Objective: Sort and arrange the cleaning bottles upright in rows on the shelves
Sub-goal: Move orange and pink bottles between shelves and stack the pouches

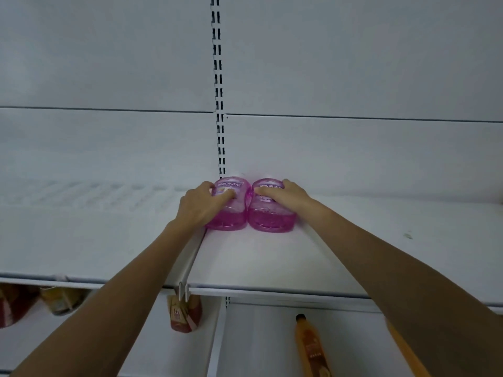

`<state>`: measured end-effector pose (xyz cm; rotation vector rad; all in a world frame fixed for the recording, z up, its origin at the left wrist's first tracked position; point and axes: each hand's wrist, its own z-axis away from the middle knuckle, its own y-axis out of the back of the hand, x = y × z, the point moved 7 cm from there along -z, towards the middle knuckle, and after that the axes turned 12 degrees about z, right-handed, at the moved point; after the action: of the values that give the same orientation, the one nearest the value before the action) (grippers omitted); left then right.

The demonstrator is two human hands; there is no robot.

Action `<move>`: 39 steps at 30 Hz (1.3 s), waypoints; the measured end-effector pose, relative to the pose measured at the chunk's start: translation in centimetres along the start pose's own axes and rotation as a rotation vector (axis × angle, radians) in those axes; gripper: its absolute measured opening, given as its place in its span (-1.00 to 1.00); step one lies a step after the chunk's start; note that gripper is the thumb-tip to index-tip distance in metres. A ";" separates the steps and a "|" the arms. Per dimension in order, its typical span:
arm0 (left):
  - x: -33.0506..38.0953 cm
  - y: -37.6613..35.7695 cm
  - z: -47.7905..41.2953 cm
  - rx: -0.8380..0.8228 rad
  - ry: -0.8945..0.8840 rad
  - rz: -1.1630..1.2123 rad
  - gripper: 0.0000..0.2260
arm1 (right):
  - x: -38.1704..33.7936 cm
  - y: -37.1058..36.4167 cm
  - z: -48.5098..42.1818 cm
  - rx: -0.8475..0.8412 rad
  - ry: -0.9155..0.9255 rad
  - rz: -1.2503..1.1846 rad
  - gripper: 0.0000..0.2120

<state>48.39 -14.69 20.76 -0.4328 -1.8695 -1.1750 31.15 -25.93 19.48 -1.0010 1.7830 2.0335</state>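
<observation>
Forearms are extended from the lower corners to mid-frame. The left hand (202,206) and right hand (290,197) are each curled round a pink bottle (231,217) (272,219), set side by side at the back of the shelf (272,259), presumably to start a row.

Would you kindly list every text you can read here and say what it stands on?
"地板清洁剂": label of the left pink bottle, held by the left hand.
"地板清洁": label of the right pink bottle; the rest is hidden by the right hand.
Smaller label print, and the carton and orange bottle below: too blurred to read.
</observation>
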 end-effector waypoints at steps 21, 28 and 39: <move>16.9 -14.1 17.6 -0.136 -0.415 0.051 -0.62 | 15.3 17.9 17.1 0.402 0.091 0.213 -0.33; 20.8 -25.2 27.5 -0.340 -0.495 0.086 -0.66 | 28.0 24.4 26.9 0.565 -0.048 0.217 -0.55; 20.5 -37.6 36.6 -0.568 -0.389 0.126 -0.74 | 45.2 25.1 35.2 0.479 -0.344 0.121 -0.68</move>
<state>-5.96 -4.96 9.67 -1.1454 -1.7618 -1.6157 -28.38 -8.98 10.27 -0.3870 2.0235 1.5905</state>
